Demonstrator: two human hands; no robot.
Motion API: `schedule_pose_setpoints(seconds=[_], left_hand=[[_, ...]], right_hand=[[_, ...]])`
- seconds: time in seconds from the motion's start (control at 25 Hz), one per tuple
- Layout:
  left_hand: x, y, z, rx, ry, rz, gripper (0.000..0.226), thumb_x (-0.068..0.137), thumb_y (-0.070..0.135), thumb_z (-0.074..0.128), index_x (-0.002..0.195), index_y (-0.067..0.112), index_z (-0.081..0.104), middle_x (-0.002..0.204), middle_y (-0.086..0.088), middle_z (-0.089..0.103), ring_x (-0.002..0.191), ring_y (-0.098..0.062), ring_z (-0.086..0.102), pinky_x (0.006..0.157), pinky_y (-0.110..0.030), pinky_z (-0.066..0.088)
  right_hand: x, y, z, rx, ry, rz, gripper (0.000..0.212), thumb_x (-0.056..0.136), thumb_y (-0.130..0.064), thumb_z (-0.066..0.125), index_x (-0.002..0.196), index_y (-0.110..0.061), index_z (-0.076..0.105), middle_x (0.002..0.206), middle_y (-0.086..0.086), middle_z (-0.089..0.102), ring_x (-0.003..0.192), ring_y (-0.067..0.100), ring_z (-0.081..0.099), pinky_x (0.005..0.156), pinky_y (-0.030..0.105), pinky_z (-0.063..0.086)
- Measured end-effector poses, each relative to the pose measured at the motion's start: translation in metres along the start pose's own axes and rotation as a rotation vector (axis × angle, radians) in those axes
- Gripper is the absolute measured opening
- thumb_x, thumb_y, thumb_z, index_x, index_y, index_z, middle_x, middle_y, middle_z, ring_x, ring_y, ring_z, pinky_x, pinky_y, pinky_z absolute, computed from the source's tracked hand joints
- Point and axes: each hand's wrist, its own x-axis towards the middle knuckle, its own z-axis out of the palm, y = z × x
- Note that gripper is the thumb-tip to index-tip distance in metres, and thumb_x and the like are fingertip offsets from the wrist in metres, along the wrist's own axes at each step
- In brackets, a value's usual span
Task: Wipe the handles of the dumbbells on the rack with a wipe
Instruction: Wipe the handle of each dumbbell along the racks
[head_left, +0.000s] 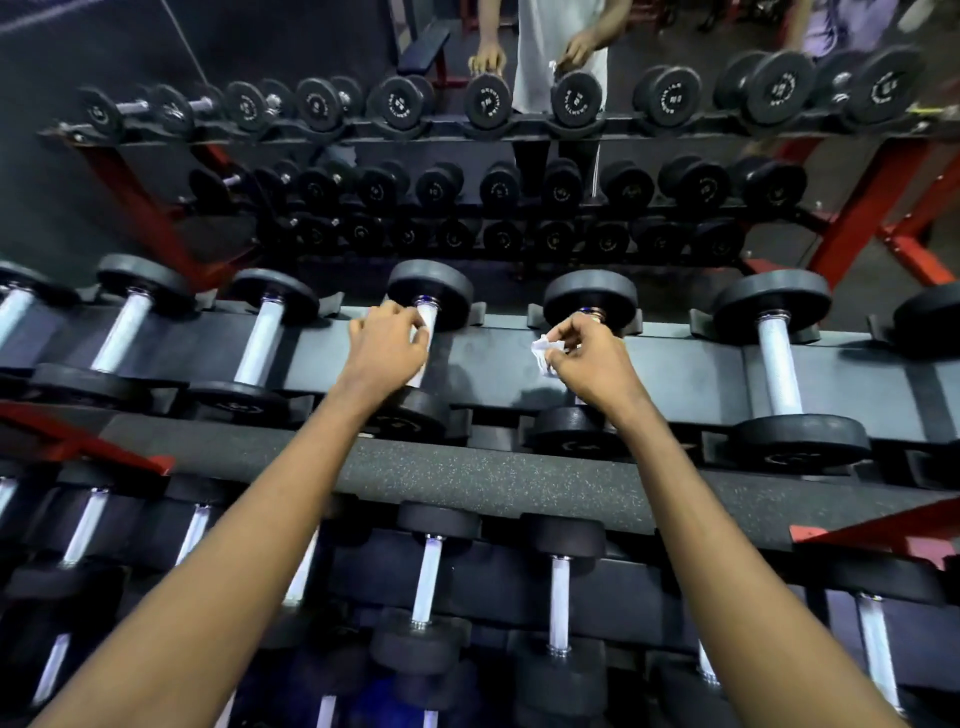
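Rack (493, 358) top tier holds dumbbells (779, 364) one per cradle, handles running front to back; the lower tier (675, 587) is loaded the same way. Left hand (387, 348) is wrapped round a top-tier handle (430, 318). Right hand (587, 364) pinches a crumpled white wipe (543, 354) over the next dumbbell (589, 297) to the right, its handle mostly hidden under the hand.

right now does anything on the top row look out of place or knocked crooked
Nothing stands out. The top-row dumbbells all sit straight in the rack. The left hand grips one handle, and the right hand holds the crumpled wipe at the next.
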Motion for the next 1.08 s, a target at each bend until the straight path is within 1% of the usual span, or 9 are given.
schedule_pose_setpoints(seconds=[0.12, 0.2, 0.28, 0.44, 0.64, 0.76, 0.84, 1.0, 1.08], left_hand=[[0.004, -0.054, 0.002, -0.202, -0.059, -0.089, 0.036, 0.092, 0.036, 0.046, 0.108, 0.015, 0.070, 0.118, -0.014, 0.064, 0.117, -0.034, 0.055, 0.101, -0.046, 0.043], [0.003, -0.082, 0.011, -0.322, -0.151, -0.134, 0.023, 0.097, 0.020, 0.054, 0.113, 0.014, 0.070, 0.118, -0.011, 0.065, 0.112, -0.029, 0.058, 0.098, -0.035, 0.044], [0.001, -0.107, 0.021, -0.402, -0.166, -0.130, 0.025, 0.097, 0.009, 0.056, 0.117, 0.017, 0.070, 0.113, -0.005, 0.066, 0.109, -0.027, 0.060, 0.095, -0.032, 0.045], [0.001, -0.134, 0.045, -0.237, -0.024, -0.003, 0.035, 0.098, 0.017, 0.056, 0.133, 0.015, 0.060, 0.134, -0.012, 0.056, 0.124, -0.035, 0.051, 0.106, -0.053, 0.042], [-0.004, -0.132, 0.060, -0.104, 0.068, 0.019, 0.041, 0.103, 0.034, 0.043, 0.142, 0.021, 0.047, 0.147, -0.011, 0.043, 0.130, -0.030, 0.045, 0.112, -0.050, 0.036], [-0.003, -0.132, 0.062, -0.075, 0.076, 0.029, 0.044, 0.105, 0.036, 0.038, 0.147, 0.023, 0.041, 0.147, -0.011, 0.041, 0.132, -0.028, 0.043, 0.114, -0.050, 0.032], [-0.002, -0.132, 0.063, -0.048, 0.064, 0.036, 0.048, 0.106, 0.037, 0.035, 0.152, 0.025, 0.038, 0.152, -0.013, 0.038, 0.138, -0.028, 0.040, 0.117, -0.050, 0.028], [-0.001, -0.133, 0.065, -0.064, 0.053, 0.028, 0.050, 0.107, 0.039, 0.032, 0.155, 0.027, 0.035, 0.158, -0.014, 0.033, 0.146, -0.028, 0.031, 0.121, -0.049, 0.023], [-0.002, -0.132, 0.066, -0.076, 0.057, 0.028, 0.050, 0.107, 0.041, 0.033, 0.156, 0.027, 0.035, 0.159, -0.014, 0.032, 0.148, -0.028, 0.028, 0.121, -0.049, 0.022]], right_hand=[[0.000, -0.018, 0.024, -0.063, -0.021, -0.026, 0.008, 0.086, -0.017, 0.063, 0.093, -0.020, 0.063, 0.087, -0.012, 0.066, 0.079, 0.004, 0.062, 0.063, 0.014, 0.044], [0.000, -0.032, 0.041, -0.131, -0.053, -0.061, 0.011, 0.085, -0.013, 0.060, 0.093, -0.020, 0.062, 0.082, -0.015, 0.062, 0.074, -0.003, 0.056, 0.059, 0.008, 0.037], [0.003, -0.043, 0.058, -0.168, -0.081, -0.090, 0.013, 0.085, -0.010, 0.059, 0.093, -0.020, 0.063, 0.081, -0.015, 0.061, 0.072, -0.005, 0.055, 0.056, 0.004, 0.036], [0.009, -0.048, 0.088, -0.168, -0.114, -0.152, 0.015, 0.087, -0.013, 0.062, 0.096, -0.024, 0.060, 0.089, -0.013, 0.065, 0.078, 0.001, 0.061, 0.063, 0.009, 0.041], [0.025, -0.054, 0.123, -0.212, -0.134, -0.215, 0.015, 0.088, -0.014, 0.062, 0.100, -0.025, 0.065, 0.088, -0.013, 0.066, 0.081, 0.004, 0.062, 0.074, 0.018, 0.049], [0.035, -0.056, 0.144, -0.298, -0.152, -0.299, 0.018, 0.089, -0.016, 0.062, 0.101, -0.023, 0.072, 0.091, -0.003, 0.068, 0.083, 0.012, 0.063, 0.081, 0.029, 0.051], [0.039, -0.055, 0.150, -0.352, -0.173, -0.366, 0.018, 0.090, -0.015, 0.062, 0.103, -0.017, 0.074, 0.097, 0.001, 0.065, 0.086, 0.015, 0.062, 0.080, 0.024, 0.047], [0.040, -0.052, 0.149, -0.410, -0.228, -0.436, 0.017, 0.090, -0.012, 0.065, 0.102, -0.015, 0.075, 0.096, -0.007, 0.053, 0.083, 0.004, 0.049, 0.077, 0.007, 0.034], [0.041, -0.052, 0.148, -0.428, -0.222, -0.447, 0.017, 0.090, -0.012, 0.065, 0.104, -0.015, 0.074, 0.096, -0.007, 0.053, 0.082, 0.003, 0.048, 0.074, 0.006, 0.032]])
